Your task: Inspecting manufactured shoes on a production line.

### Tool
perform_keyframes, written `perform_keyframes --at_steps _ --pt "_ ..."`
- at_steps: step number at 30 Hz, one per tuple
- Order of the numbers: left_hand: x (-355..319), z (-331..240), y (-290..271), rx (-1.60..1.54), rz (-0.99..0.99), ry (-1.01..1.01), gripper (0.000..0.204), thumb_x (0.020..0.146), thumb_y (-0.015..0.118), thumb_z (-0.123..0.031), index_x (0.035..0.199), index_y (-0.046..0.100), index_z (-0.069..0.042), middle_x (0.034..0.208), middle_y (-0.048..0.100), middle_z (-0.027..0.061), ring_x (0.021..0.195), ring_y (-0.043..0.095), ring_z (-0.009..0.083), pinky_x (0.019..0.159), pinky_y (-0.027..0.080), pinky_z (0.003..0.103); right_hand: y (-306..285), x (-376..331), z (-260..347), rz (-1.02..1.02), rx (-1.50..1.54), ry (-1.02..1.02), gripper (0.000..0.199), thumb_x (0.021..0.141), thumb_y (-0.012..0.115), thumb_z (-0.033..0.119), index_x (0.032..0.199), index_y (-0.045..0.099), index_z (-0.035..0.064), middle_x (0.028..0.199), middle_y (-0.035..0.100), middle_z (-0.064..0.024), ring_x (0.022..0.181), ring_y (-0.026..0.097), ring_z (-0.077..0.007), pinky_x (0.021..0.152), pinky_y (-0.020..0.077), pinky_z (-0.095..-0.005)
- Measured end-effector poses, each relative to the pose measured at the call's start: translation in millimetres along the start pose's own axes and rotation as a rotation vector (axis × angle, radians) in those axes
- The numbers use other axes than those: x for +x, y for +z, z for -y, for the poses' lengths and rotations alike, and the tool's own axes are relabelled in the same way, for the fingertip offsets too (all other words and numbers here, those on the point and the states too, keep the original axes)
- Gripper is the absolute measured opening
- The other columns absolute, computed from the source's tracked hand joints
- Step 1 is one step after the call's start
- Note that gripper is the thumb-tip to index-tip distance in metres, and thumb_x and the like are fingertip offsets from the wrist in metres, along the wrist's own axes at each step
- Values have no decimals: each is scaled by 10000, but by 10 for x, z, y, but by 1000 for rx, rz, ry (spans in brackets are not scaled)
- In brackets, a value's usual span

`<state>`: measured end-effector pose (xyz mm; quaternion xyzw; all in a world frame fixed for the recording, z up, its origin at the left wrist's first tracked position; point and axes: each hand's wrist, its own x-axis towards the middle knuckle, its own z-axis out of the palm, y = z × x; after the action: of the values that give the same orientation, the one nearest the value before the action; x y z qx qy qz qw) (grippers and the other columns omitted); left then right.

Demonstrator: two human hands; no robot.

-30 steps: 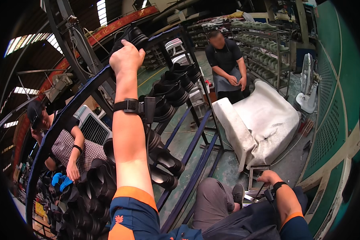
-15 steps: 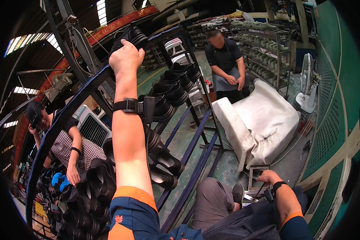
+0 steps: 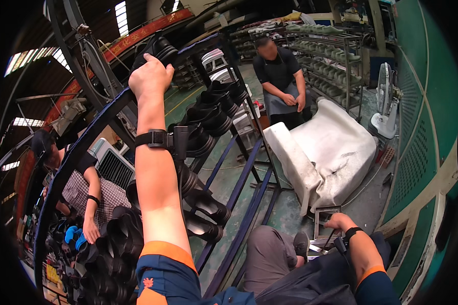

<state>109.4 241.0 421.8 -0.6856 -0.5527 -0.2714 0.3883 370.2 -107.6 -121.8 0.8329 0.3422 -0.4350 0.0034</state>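
My left hand [image 3: 150,79] is raised at the top of a dark metal rack [image 3: 94,122], its fingers curled against a black shoe [image 3: 163,49] resting there. The palm side and part of that shoe are hidden behind the hand. Low on the right, my right hand [image 3: 339,222] is closed around a thin dark stick-like tool, whose kind I cannot make out. It is beside a small rectangular metal frame [image 3: 318,226]. Below my left hand, several black shoes [image 3: 208,119] sit in sloping rows on the rack.
A person in a checked apron [image 3: 104,195] stands left, behind piled black shoes [image 3: 119,234]. Another person in a dark apron [image 3: 282,101] sits beyond a white-covered block [image 3: 336,152]. A standing fan [image 3: 385,101], green panel [image 3: 427,127] and shoe shelves [image 3: 331,66] are at right.
The whole view has shifted slightly. The person at left has lowered the hand that was by the head. My two hands keep nearly the same positions and grips.
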Motion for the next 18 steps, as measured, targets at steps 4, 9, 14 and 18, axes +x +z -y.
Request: perform_keyframes --at_steps 4,9,14,18 --pt "38 213 143 -38 41 -31 823 870 593 -540 1434 424 35 960 741 181 870 736 307 739 588 422 -19 68 167 17 -89 -15 535 811 656 479 1026 724 -7 899 745 -138 717 731 -254 706 575 -382" --pt "24 137 63 -29 37 -16 793 904 534 -579 1447 428 -10 1117 710 188 1025 696 347 856 560 455 20 44 157 43 17 22 553 865 660 455 974 705 -86 836 737 -162 692 724 -254 655 586 -365" --pt "43 171 183 -3 -128 28 815 859 594 -556 1415 468 26 935 755 121 837 740 258 661 570 414 28 86 148 29 98 18 490 846 693 385 928 700 -98 841 732 -160 642 726 -246 608 580 -362" --pt "18 123 171 45 -20 -5 805 891 545 -598 1454 442 -32 1076 732 139 972 719 283 766 576 440 17 64 151 42 58 10 487 833 700 380 915 706 -100 849 729 -180 654 724 -256 636 581 -369"
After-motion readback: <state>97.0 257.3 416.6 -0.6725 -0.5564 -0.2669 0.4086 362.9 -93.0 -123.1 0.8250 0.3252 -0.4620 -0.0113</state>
